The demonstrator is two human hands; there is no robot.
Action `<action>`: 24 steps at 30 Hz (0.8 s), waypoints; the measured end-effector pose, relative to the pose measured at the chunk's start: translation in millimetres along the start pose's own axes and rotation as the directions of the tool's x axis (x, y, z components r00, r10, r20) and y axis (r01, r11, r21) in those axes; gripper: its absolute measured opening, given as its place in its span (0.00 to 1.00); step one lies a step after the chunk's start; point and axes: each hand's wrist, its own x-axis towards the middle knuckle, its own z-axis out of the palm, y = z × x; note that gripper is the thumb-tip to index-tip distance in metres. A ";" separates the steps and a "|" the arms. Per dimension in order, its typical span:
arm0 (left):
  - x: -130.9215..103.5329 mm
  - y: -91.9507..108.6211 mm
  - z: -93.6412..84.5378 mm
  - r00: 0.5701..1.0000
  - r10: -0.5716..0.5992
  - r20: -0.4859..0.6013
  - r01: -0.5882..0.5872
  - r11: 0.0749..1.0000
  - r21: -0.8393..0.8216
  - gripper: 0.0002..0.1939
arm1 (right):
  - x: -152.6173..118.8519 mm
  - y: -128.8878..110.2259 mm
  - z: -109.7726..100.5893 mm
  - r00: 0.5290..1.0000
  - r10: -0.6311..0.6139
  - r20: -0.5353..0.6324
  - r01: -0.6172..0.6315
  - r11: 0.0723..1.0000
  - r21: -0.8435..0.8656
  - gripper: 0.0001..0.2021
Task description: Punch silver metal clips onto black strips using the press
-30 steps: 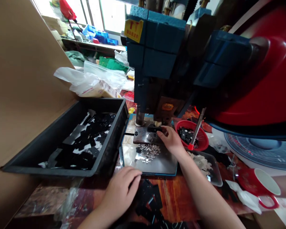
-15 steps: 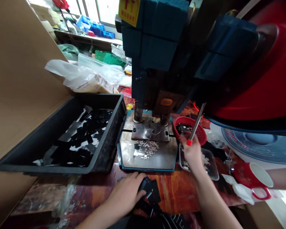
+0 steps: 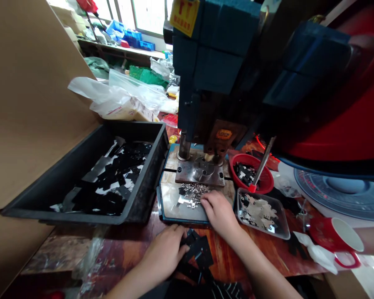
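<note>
Metal pieces (image 3: 192, 193) lie heaped just left of the right hand (image 3: 220, 211).

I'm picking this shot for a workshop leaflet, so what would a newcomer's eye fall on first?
Probably the tall blue machine over the bench, with the big red curved part at the upper right. Next, the pile of small shiny metal pieces on the plate below the machine, with the right hand at its edge. At left sits a large black tray of dark flat pieces.
</note>
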 end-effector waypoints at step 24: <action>29.0 28.2 -65.4 0.960 -0.257 -0.112 -0.020 0.335 -0.942 0.17 | 67.6 14.9 -17.7 0.920 0.270 -0.284 -0.143 0.906 0.399 0.13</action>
